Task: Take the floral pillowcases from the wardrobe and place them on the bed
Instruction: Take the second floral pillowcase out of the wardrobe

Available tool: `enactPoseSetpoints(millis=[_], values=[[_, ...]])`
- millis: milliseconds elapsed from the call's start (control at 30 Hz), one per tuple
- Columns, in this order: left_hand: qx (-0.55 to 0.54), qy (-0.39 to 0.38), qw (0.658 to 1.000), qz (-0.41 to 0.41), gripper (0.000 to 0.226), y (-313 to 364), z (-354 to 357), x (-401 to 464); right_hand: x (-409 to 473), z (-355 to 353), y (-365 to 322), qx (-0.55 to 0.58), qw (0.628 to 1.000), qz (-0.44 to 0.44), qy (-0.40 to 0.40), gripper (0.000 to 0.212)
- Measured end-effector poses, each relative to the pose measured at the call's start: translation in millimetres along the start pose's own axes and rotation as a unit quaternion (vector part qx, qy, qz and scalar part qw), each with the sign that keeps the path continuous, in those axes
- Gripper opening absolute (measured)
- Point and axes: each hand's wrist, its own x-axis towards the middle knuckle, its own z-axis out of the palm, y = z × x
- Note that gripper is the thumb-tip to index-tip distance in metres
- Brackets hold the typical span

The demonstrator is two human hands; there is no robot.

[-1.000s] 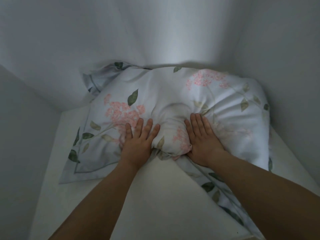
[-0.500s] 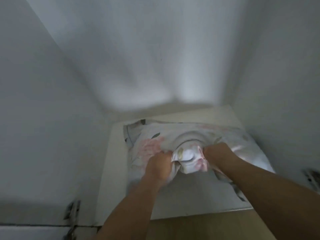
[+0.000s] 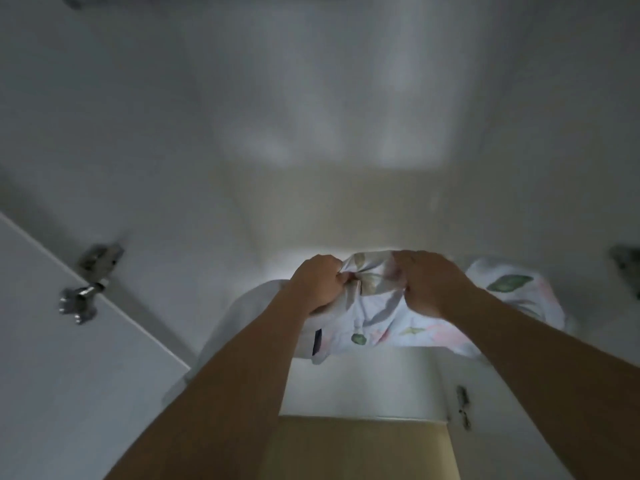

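Observation:
A white floral pillowcase (image 3: 384, 323) with pink flowers and green leaves hangs bunched in front of the wardrobe shelf (image 3: 346, 216). My left hand (image 3: 320, 285) is closed on its upper left fold. My right hand (image 3: 431, 282) grips the fabric just to the right, both fists close together. The cloth drapes down and to the right, with one puffed corner (image 3: 509, 285) beyond my right forearm. My left forearm hides part of the cloth on the left.
The white wardrobe interior fills the view, its shelf bare behind my hands. An open door (image 3: 69, 341) with a metal hinge (image 3: 90, 282) stands at the left; another hinge (image 3: 627, 265) is at the right. Wooden floor (image 3: 356, 448) shows below.
My hands went from resting flat on the pillowcase to gripping it in fists. They have pulled it forward off the shelf, past its front edge, and the view has drawn back.

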Motion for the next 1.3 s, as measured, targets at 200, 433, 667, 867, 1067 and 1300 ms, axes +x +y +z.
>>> enactPoseSetpoints(millis=[200, 433, 667, 867, 1067, 1300], values=[[-0.037, 0.016, 0.999, 0.023, 0.048, 72, -130, -61, -46, -119, 2, -0.06, 0.998, -0.026, 0.017, 0.107], [-0.073, 0.018, 0.996, 0.049, 0.05, 62, -178, -111, -30, -179, -47, -0.012, 0.994, -0.072, -0.086, 0.037], [-0.075, 0.045, 0.995, -0.042, 0.055, -18, -187, -160, -18, -188, -125, -0.02, 0.98, -0.078, -0.183, 0.02], [-0.094, 0.192, 0.964, -0.16, 0.04, -65, -182, -210, -14, -195, -163, 0.006, 0.972, -0.074, -0.225, 0.03], [-0.009, 0.295, 0.922, -0.251, 0.049, -61, -170, -265, -33, -206, -181, 0.007, 0.974, -0.089, -0.209, 0.035], [0.11, 0.403, 0.836, -0.355, 0.07, -15, -157, -340, -71, -209, -188, 0.054, 0.98, -0.1, -0.162, 0.051]])
